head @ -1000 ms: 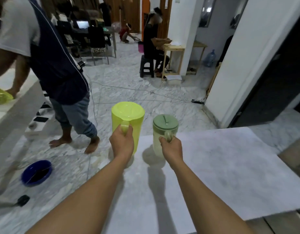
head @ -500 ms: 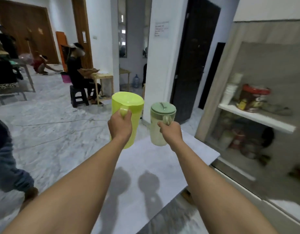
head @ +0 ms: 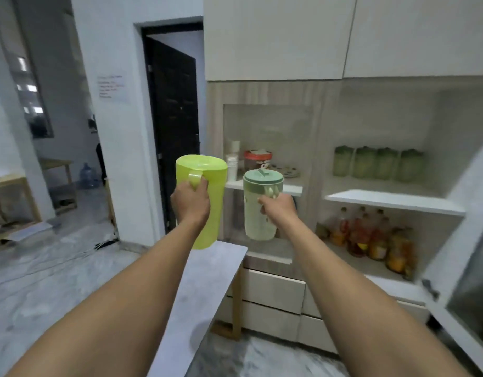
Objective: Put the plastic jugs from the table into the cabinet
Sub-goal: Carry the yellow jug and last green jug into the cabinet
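The left hand (head: 190, 204) grips the handle of the yellow jug (head: 205, 205); at 3 o'clock of it, the right hand (head: 278, 208) grips the pale green jug (head: 258, 213). Both jugs hang above the table (head: 207, 268), none in the cabinet (head: 392, 198) yet, so 2 placements remain.

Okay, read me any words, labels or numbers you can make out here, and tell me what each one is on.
Nothing can be read.
Paper sheet on the white wall: lines of text, too blurred to read.
Red-lidded tub on the cabinet shelf: a printed label, too blurred to read.
Bottles on the lower shelf: labels too small to read.
Yellow-green jug in the left hand and pale green jug in the right hand: no text visible.
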`<action>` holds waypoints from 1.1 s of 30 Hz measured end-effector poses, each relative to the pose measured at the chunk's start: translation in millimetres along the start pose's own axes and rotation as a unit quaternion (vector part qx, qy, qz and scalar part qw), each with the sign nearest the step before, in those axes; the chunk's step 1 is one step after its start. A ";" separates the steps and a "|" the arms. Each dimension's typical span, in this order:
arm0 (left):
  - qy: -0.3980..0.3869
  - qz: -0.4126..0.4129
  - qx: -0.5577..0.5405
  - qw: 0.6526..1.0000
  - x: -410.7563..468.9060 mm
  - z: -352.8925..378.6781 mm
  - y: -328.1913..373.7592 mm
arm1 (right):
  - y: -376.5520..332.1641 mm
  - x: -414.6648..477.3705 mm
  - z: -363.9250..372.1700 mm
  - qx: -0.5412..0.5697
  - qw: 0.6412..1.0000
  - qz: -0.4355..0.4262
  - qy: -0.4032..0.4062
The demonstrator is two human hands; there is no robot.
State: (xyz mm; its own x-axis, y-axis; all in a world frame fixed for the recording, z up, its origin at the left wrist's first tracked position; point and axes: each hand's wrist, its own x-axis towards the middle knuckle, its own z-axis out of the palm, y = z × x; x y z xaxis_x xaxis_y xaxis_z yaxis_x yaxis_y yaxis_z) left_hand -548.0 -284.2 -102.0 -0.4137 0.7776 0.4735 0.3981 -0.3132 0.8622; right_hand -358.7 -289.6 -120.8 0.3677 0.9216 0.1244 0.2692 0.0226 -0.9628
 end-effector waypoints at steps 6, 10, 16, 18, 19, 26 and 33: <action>-0.066 0.014 -0.053 0.996 -20.5 97.1 46.6 | 12.3 33.1 -101.1 -0.003 0.996 0.010 0.086; -0.102 0.013 -0.094 0.990 -37.3 164.0 75.5 | 19.8 55.3 -167.8 -0.019 0.993 0.018 0.115; -0.128 0.039 -0.111 0.985 -65.7 263.0 128.0 | 34.0 97.4 -267.0 -0.020 0.989 0.006 0.148; -0.143 0.030 -0.136 0.980 -75.3 296.3 142.8 | 40.0 113.8 -298.0 -0.024 0.988 0.006 0.153; -0.148 0.023 -0.145 0.978 -78.2 312.4 147.7 | 43.4 121.1 -311.3 -0.025 0.987 0.005 0.156; -0.177 0.016 -0.167 0.970 -85.8 402.2 168.6 | 77.0 169.5 -372.1 -0.007 0.985 0.012 0.170; -0.193 0.014 -0.184 0.964 -74.4 492.4 174.9 | 105.9 245.3 -397.1 0.015 0.982 0.026 0.188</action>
State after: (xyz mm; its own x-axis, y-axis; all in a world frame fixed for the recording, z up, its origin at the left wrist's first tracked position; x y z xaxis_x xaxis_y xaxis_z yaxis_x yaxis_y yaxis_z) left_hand -44.5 -128.3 -75.1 -0.0438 0.8889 0.4560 0.0584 -0.4534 0.8894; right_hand 113.5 -215.0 -97.0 0.6840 0.7140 0.1496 0.2172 -0.0035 -0.9761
